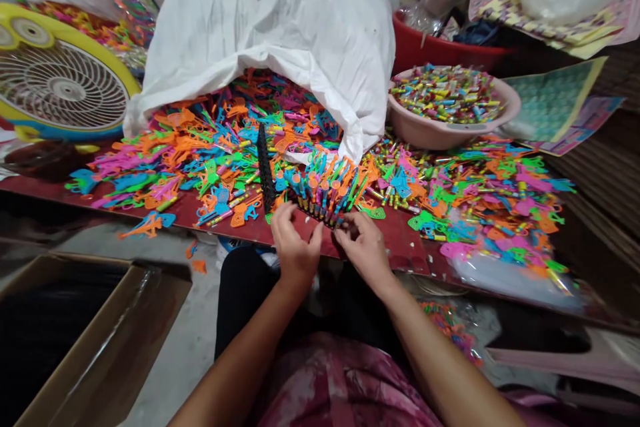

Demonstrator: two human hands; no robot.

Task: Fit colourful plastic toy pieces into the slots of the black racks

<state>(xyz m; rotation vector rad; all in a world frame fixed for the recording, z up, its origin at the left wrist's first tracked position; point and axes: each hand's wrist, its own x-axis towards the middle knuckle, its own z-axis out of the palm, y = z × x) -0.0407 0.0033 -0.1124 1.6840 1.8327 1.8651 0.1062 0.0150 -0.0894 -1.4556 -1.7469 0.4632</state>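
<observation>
A black slotted strip [315,215] lies near the front edge of the red table, with a row of small colourful plastic toys [325,190] standing upright in it. My left hand [296,237] curls its fingers and thumb around the strip's left part. At the strip's right end, my right hand [364,245] has its fingers bent and pressed together; its fingertips partly hide what they grip. Another long black strip [265,167] stands tilted just left of the row. Loose toys [220,177] in orange, green, blue and pink lie heaped around.
Behind the heap, a white sack [280,7] spills more toys. A pink basin [450,137] of small wrapped pieces stands at right. A yellow fan [67,80] is at left. Below, a cardboard box [150,300] holds dark strips. More toys [510,207] spread across the table's right side.
</observation>
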